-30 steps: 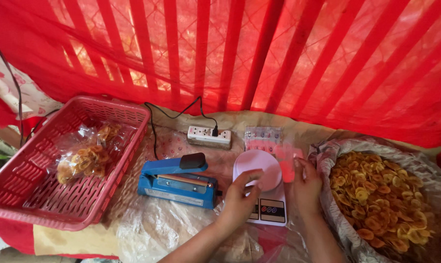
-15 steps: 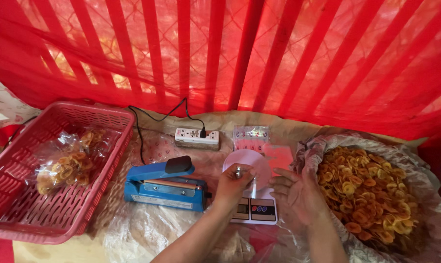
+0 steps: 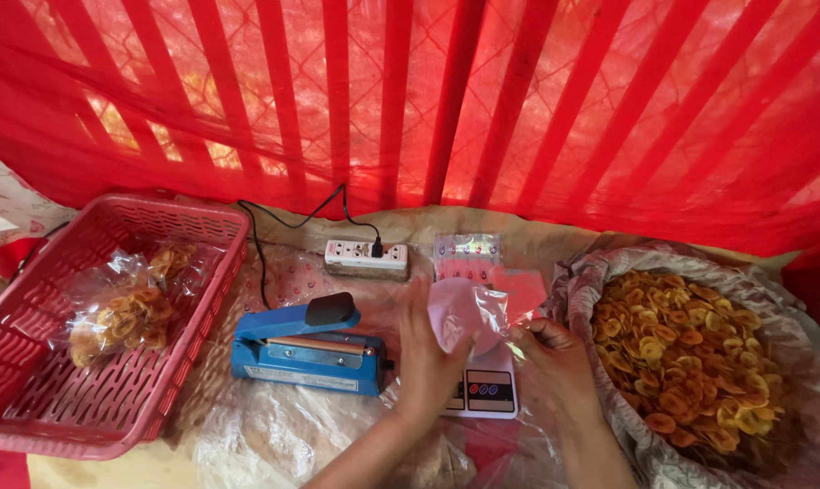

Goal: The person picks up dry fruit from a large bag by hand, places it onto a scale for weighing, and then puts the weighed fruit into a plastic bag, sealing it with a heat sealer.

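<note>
My left hand [image 3: 425, 355] and my right hand [image 3: 552, 362] both hold a clear plastic bag [image 3: 499, 308] over a small white kitchen scale [image 3: 485, 391] with a pink bowl [image 3: 457, 312] on it. The left hand's fingers press the bag's left side against the bowl; the right hand pinches its right edge. A blue heat sealer [image 3: 307, 348] lies just left of the left hand. To the right, a big plastic sack [image 3: 609, 272] holds many yellow-orange chips [image 3: 686, 353].
A red plastic basket [image 3: 183, 353] at the left holds two filled chip bags [image 3: 125, 308]. A white power strip [image 3: 366, 256] with a black cable lies at the back, beside a stack of empty bags [image 3: 467, 254]. Red netting hangs behind.
The view has shifted so everything sits further left. My hands have lifted a clear bag off the scale area and now spread it over the pink bowl.
</note>
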